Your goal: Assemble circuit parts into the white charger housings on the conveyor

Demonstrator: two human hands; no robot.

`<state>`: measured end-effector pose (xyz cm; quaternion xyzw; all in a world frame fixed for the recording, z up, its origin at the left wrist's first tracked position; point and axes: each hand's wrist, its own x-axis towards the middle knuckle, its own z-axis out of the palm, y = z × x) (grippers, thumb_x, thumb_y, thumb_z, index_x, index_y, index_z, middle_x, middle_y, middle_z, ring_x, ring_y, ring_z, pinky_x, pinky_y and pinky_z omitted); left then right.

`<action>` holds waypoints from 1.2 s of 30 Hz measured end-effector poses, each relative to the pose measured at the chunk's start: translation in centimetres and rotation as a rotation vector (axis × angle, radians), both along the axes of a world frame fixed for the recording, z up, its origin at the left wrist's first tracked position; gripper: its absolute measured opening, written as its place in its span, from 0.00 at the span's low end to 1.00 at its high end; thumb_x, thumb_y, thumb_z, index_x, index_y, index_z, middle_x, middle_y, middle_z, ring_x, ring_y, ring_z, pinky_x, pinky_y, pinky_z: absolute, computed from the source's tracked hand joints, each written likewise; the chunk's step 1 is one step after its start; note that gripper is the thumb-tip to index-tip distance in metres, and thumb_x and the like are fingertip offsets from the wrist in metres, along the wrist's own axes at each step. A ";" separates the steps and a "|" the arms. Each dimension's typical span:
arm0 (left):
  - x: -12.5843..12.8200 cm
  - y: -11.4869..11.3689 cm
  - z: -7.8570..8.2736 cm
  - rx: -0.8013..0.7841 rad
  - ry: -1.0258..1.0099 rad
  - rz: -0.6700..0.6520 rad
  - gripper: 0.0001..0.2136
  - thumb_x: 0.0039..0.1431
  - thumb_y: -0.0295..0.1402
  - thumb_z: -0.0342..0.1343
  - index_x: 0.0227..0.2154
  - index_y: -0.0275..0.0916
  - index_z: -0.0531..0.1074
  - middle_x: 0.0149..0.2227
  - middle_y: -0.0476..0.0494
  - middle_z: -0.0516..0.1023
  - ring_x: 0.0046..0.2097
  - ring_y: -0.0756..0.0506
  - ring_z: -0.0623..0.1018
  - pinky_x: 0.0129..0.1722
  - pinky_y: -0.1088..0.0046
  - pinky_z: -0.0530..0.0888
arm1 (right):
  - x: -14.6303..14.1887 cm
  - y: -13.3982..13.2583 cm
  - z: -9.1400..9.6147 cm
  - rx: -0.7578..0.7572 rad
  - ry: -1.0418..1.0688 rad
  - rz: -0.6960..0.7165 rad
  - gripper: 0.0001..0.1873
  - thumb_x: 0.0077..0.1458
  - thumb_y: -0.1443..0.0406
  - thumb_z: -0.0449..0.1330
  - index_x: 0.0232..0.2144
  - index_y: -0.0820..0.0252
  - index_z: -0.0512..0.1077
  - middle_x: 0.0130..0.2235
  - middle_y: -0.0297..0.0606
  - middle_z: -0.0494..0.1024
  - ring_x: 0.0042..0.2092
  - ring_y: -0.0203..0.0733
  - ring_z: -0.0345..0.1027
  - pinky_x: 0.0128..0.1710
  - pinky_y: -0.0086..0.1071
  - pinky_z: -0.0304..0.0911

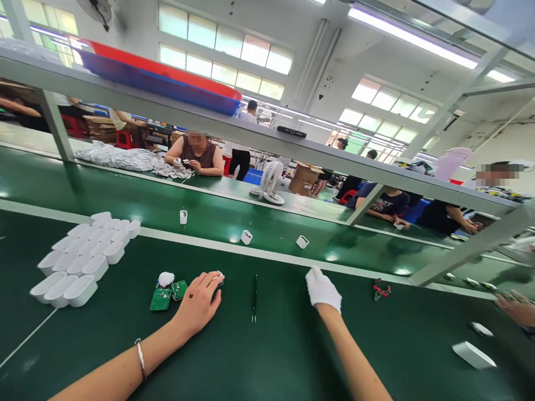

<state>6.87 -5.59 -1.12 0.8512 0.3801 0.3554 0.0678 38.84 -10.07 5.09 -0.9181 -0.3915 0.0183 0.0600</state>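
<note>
My bare left hand rests on the green work surface, its fingers curled over a small white and dark piece mostly hidden beneath the fingertips. Beside that hand lie two green circuit boards and a round white part. My right hand wears a white glove and is near the pale strip along the belt. Its fingers are pressed together, and nothing shows in them. Between both hands lie dark tweezers. Red-handled pliers are to the right of the glove.
Several white oval housings stand in rows at left. Spaced along the green belt are three small white units. A white shell lies at right, near another person's hand. An overhead shelf crosses the view.
</note>
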 end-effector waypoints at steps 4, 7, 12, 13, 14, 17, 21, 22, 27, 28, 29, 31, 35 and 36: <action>0.2 -1.3 0.4 -0.156 -0.071 -0.100 0.26 0.53 0.28 0.49 0.57 0.41 0.57 0.55 0.42 0.68 0.55 0.41 0.68 0.56 0.59 0.64 | -10.1 0.1 -2.1 0.077 -0.030 0.439 0.22 0.61 0.54 0.42 0.57 0.41 0.57 0.43 0.36 0.76 0.40 0.42 0.72 0.34 0.31 0.62; 0.6 -2.3 -0.6 -0.328 -0.073 -0.148 0.37 0.45 0.23 0.49 0.61 0.41 0.48 0.59 0.40 0.61 0.59 0.40 0.63 0.58 0.58 0.61 | -16.8 -0.8 -4.1 0.113 -0.077 0.704 0.23 0.61 0.58 0.44 0.58 0.47 0.57 0.40 0.39 0.77 0.36 0.42 0.73 0.28 0.29 0.61; 1.3 -2.5 -2.0 -0.530 -0.104 -0.147 0.38 0.43 0.21 0.51 0.61 0.38 0.51 0.54 0.38 0.67 0.57 0.40 0.64 0.58 0.58 0.62 | -18.3 -1.4 -4.5 0.095 0.131 0.735 0.26 0.60 0.55 0.45 0.60 0.50 0.55 0.37 0.37 0.79 0.34 0.41 0.74 0.28 0.28 0.61; 1.4 -2.5 -1.9 -0.539 -0.110 -0.162 0.36 0.43 0.23 0.53 0.60 0.39 0.53 0.54 0.39 0.68 0.57 0.39 0.64 0.58 0.57 0.62 | -17.3 -1.3 -4.0 0.103 0.189 0.715 0.26 0.60 0.55 0.45 0.60 0.49 0.54 0.36 0.35 0.79 0.33 0.40 0.74 0.29 0.28 0.62; 1.4 -2.5 -1.9 -0.542 -0.113 -0.168 0.35 0.44 0.25 0.56 0.59 0.40 0.55 0.53 0.40 0.68 0.57 0.39 0.63 0.58 0.56 0.61 | -16.2 -1.0 -3.4 0.114 0.223 0.681 0.26 0.60 0.54 0.46 0.60 0.49 0.54 0.34 0.33 0.79 0.33 0.39 0.74 0.30 0.27 0.62; 1.5 -2.7 -1.6 -0.526 -0.134 -0.130 0.34 0.44 0.31 0.61 0.57 0.42 0.58 0.54 0.40 0.68 0.57 0.36 0.63 0.57 0.52 0.61 | -12.4 0.4 -1.7 0.156 0.102 0.496 0.25 0.59 0.54 0.46 0.57 0.48 0.59 0.36 0.36 0.79 0.36 0.42 0.73 0.32 0.30 0.62; 1.6 -2.6 -1.7 -0.537 -0.212 -0.109 0.33 0.45 0.27 0.59 0.56 0.41 0.58 0.51 0.40 0.70 0.53 0.39 0.68 0.55 0.55 0.64 | -8.6 2.2 -1.5 0.103 -0.188 0.279 0.24 0.61 0.57 0.41 0.54 0.58 0.64 0.39 0.47 0.77 0.38 0.51 0.71 0.33 0.37 0.62; 1.6 -2.5 -1.8 -0.553 -0.237 -0.102 0.32 0.45 0.25 0.57 0.56 0.41 0.58 0.50 0.40 0.71 0.51 0.40 0.70 0.54 0.57 0.65 | -8.2 2.4 -1.8 0.082 -0.205 0.280 0.24 0.61 0.58 0.40 0.52 0.60 0.66 0.38 0.49 0.77 0.39 0.52 0.70 0.34 0.39 0.62; 1.6 -2.0 -1.4 -0.640 -0.303 -0.066 0.29 0.43 0.22 0.56 0.52 0.38 0.62 0.43 0.42 0.74 0.44 0.43 0.74 0.46 0.65 0.70 | -10.0 2.7 -2.4 0.227 -0.288 0.418 0.24 0.59 0.57 0.46 0.52 0.65 0.66 0.51 0.53 0.70 0.54 0.57 0.58 0.51 0.46 0.53; 1.6 -1.9 -1.1 -0.651 -0.293 -0.070 0.26 0.43 0.22 0.56 0.50 0.37 0.64 0.41 0.43 0.74 0.42 0.44 0.74 0.45 0.66 0.70 | -10.9 3.0 -2.3 0.255 -0.259 0.466 0.25 0.58 0.57 0.47 0.53 0.65 0.65 0.52 0.52 0.68 0.56 0.57 0.57 0.52 0.46 0.52; 1.5 -1.9 -0.9 -0.661 -0.275 -0.074 0.24 0.42 0.23 0.56 0.46 0.37 0.67 0.40 0.44 0.75 0.40 0.44 0.74 0.43 0.67 0.71 | -12.0 3.4 -2.2 0.261 -0.188 0.521 0.25 0.58 0.57 0.49 0.53 0.63 0.65 0.53 0.50 0.68 0.56 0.55 0.57 0.53 0.45 0.52; 1.4 -2.0 -0.3 -0.682 -0.221 -0.088 0.19 0.41 0.24 0.57 0.41 0.38 0.70 0.36 0.46 0.75 0.37 0.44 0.74 0.39 0.68 0.71 | -14.2 4.5 -2.1 0.219 0.039 0.638 0.25 0.54 0.55 0.53 0.52 0.58 0.66 0.51 0.45 0.70 0.52 0.50 0.62 0.49 0.40 0.57; 1.3 -2.6 0.4 -0.737 -0.093 -0.108 0.19 0.35 0.30 0.64 0.36 0.37 0.72 0.34 0.46 0.74 0.36 0.43 0.73 0.36 0.69 0.70 | -17.6 6.6 -3.1 0.139 0.339 0.776 0.26 0.38 0.55 0.65 0.42 0.56 0.73 0.41 0.40 0.74 0.45 0.48 0.68 0.43 0.37 0.62; 1.3 -2.7 0.4 -0.747 -0.066 -0.114 0.20 0.34 0.31 0.65 0.36 0.38 0.72 0.34 0.46 0.74 0.36 0.43 0.73 0.35 0.69 0.70 | -17.9 6.9 -3.5 0.144 0.354 0.789 0.25 0.36 0.57 0.66 0.40 0.56 0.74 0.40 0.39 0.75 0.44 0.49 0.68 0.43 0.38 0.62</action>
